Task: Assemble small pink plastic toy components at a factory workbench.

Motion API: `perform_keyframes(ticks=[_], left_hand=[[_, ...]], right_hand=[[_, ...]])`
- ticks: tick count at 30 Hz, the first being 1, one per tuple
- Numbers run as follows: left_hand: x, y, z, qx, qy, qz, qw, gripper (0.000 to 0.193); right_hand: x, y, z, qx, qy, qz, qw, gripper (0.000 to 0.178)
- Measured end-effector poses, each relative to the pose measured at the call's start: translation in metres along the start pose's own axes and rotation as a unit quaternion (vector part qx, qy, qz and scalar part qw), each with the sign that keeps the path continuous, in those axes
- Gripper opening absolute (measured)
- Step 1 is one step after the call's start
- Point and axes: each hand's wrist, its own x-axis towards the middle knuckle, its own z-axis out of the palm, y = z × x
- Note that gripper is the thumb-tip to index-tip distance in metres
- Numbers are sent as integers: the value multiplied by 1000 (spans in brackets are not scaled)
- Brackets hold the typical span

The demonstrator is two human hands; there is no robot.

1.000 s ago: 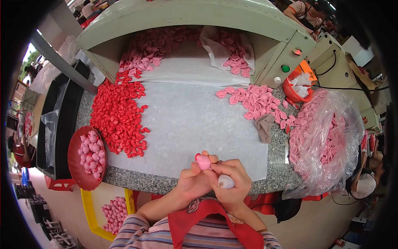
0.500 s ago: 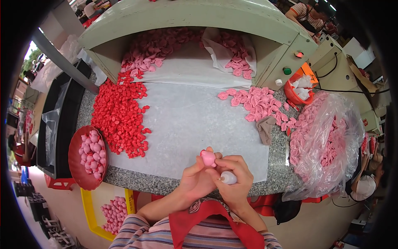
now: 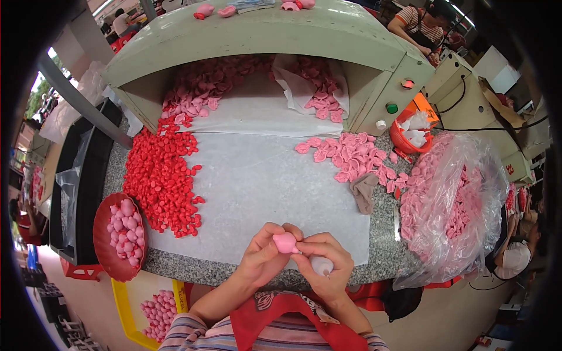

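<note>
My left hand [image 3: 256, 256] is closed on a small, rounded pink toy piece [image 3: 285, 241], pinched between thumb and fingers above the near edge of the sheet. In my right hand [image 3: 331, 282] lies a small whitish squeeze bottle [image 3: 322, 265], tucked against the palm. The right fingertips meet the narrow end of the pink piece, and whether the bottle's tip touches it I cannot tell. Beyond my hands, a heap of small red pieces [image 3: 161, 181] covers the left of the white sheet [image 3: 257, 193]. Pink shell-like pieces [image 3: 351, 157] are scattered at its right.
A pale green tunnel-shaped machine [image 3: 252, 38] spans the back. On the left are a red bowl [image 3: 101, 243], a black tray [image 3: 57, 234] and a yellow crate [image 3: 123, 304]. A grey-brown cloth [image 3: 364, 196], a clear bag [image 3: 480, 193] and an orange basket [image 3: 404, 140] stand right.
The pink piece has turned over in my fingers, its narrow end now toward my right hand. My right fingertips have come up to it. The whole view has tilted, showing more of the machine's top.
</note>
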Motion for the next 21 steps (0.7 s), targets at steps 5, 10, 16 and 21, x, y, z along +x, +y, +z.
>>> perform_keyframes(ticks=[5, 10, 16, 21], left_hand=[[1, -2, -2, 4, -4, 2, 1000, 22], [0, -7, -2, -18, 6, -13, 1000, 21], [0, -8, 6, 1, 77, -7, 997, 21], [8, 7, 18, 102, 183, 17, 978, 26]], right_hand=[[3, 1, 2, -3, 13, -14, 1000, 21], [4, 2, 0, 5, 13, -19, 1000, 17], [9, 2, -2, -2, -8, -18, 1000, 14], [10, 2, -5, 53, -16, 112, 992, 21]])
